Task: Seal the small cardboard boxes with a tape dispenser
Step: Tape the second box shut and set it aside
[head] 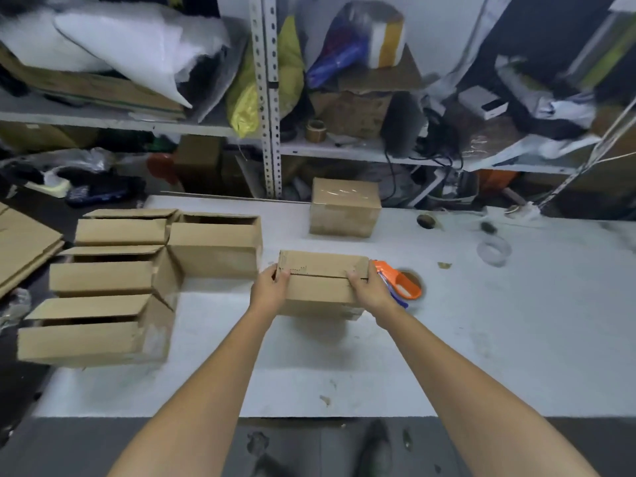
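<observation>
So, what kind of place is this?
Probably a small packing or shipping workroom: open cardboard boxes stand on a white table, an orange tape dispenser sits beside the held box, and metal shelves behind carry bags and cartons.

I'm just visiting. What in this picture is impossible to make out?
Head view, the only one:
- Inside the held box: its flaps are down, and the left hand covers its left end.
- The tape dispenser: partly behind the right hand and the box, so whether that hand grips it is unclear.
- Insides of the open boxes at left: in shadow.
- The shelf clutter, top right: blurred.
</observation>
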A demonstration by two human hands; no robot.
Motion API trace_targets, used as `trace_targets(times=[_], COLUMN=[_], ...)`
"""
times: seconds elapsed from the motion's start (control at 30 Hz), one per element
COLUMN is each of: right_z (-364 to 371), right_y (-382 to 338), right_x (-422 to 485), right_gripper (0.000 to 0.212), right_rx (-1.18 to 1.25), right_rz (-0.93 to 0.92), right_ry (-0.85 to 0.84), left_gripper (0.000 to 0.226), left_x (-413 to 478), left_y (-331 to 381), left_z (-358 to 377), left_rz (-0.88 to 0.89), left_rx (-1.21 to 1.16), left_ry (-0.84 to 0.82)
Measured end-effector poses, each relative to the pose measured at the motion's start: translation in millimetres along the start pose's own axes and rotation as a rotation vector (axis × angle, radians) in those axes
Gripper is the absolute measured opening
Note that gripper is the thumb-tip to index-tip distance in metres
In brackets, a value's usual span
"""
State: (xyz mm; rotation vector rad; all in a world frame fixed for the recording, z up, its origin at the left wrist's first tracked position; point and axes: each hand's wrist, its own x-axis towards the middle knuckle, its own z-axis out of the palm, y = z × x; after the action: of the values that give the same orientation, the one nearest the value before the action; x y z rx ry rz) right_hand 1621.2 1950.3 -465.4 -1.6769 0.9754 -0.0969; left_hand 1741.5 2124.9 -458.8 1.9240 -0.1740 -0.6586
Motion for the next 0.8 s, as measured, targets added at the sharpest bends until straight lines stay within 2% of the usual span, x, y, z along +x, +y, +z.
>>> trace_targets(times=[0.23, 0.33, 0.47, 0.6, 0.67, 0.73, 0.8], right_z=[-44.2, -56.3, -55.0, -57.5, -65.1, -78.4, -92.5], right_y=[48.1, 55.6, 51.9, 44.7, 40.5, 36.0, 42.3], right_x=[21.4, 39.6, 53.5, 58.4, 60.0, 61.4, 67.1], right_gripper=[0.040, 0.044, 0.042, 0.041, 0.033, 0.026, 0.035], right_rx=[0.057, 0.045, 0.018, 0.011, 0.063, 0.024, -0.211], right_rz=[0.013, -0.003, -0.018, 0.019, 0.066, 0.096, 0.069], right_ry=[-0.059, -0.126, -0.153, -0.146, -0.155, -0.105, 0.077], left_gripper=[0.030, 0.034, 0.034, 0.033, 0.032, 0.031, 0.030], left_x=[-12.0, -11.6, -5.8, 4.1, 8.4, 13.4, 17.2], left_y=[4.6, 5.5, 5.1, 4.3, 4.0, 3.5, 1.9], left_z=[60.9, 79.2, 86.2, 85.3, 82.4, 79.7, 77.1], left_rz=[-0.061, -0.102, -0.110, -0.108, -0.110, -0.111, -0.115], left_rx=[0.006, 0.004, 0.025, 0.029, 0.038, 0.047, 0.049], left_ry=[-0.040, 0.032, 0.139, 0.130, 0.110, 0.095, 0.084])
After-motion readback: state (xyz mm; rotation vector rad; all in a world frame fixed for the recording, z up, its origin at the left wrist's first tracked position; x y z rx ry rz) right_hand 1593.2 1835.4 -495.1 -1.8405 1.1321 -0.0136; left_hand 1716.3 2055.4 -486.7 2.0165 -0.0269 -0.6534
